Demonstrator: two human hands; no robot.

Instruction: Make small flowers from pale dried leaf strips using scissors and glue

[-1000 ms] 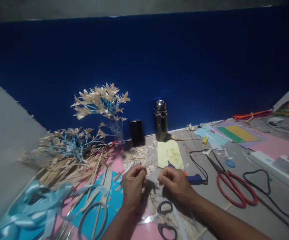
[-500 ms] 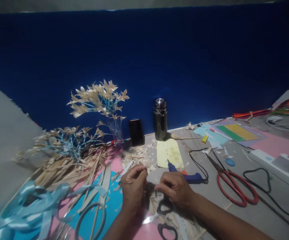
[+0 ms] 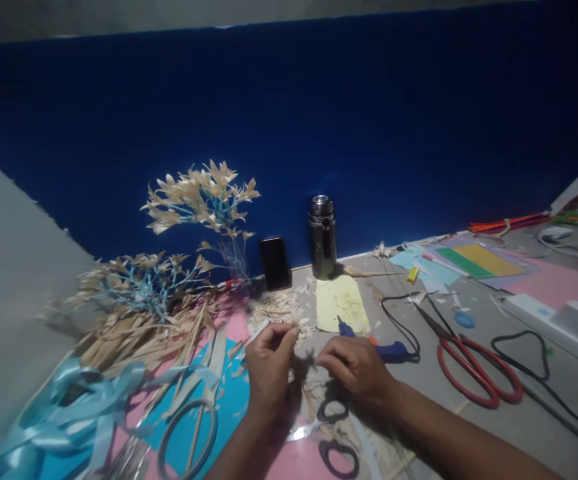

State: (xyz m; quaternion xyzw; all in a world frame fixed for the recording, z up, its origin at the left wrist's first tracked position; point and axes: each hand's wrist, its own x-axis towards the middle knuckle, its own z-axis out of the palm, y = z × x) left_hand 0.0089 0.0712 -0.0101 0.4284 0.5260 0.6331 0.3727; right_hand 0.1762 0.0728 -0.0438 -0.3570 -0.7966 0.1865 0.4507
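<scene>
My left hand is raised over the worktop with thumb and forefinger pinched together; whatever sits between the tips is too small to make out. Close by on the right, my right hand has its fingers curled and thumb pressed in, and I cannot see what it grips, if anything. A gap separates the two hands. Below them lie black-handled scissors among pale dry scraps. Just behind my right hand rests a blue glue gun, its nozzle over a stained yellow paper.
Pale flowers on blue stems stand back left, above dried husk strips and light blue ribbon. A phone and a flask stand by the blue wall. Red-handled scissors, a black cord and a power strip lie right.
The view has shifted slightly. My left hand's thumb and forefinger now form a more visible pinch, and the hands are a little further apart at the fingertips.
</scene>
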